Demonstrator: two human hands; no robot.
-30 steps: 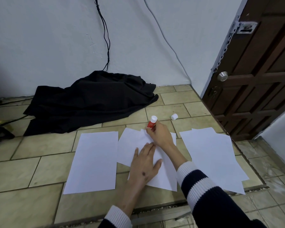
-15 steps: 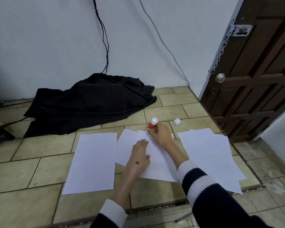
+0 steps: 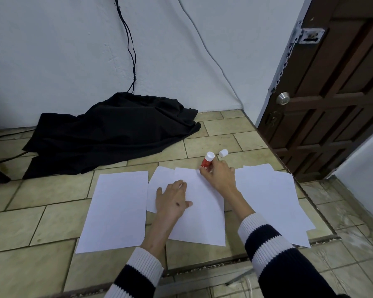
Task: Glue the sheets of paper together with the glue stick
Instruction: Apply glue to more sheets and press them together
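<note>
Standing tilted in the right hand (image 3: pixel 219 175), glue stick (image 3: pixel 207 161) clamped in a closed grip, tip down at the far edge of the middle sheets (image 3: pixel 199 209), long axis leaning away toward the loose cap (image 3: pixel 223 153) just beyond; pinned flat by the left hand (image 3: pixel 172 201), fingers spread, grasping nothing; flanked by a left sheet (image 3: pixel 119 209) and right stack (image 3: pixel 271 201) on the tiled floor (image 3: pixel 30 222).

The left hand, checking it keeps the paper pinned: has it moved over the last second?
Yes. The left hand slid left across the middle sheet, away from the white cap.
</note>
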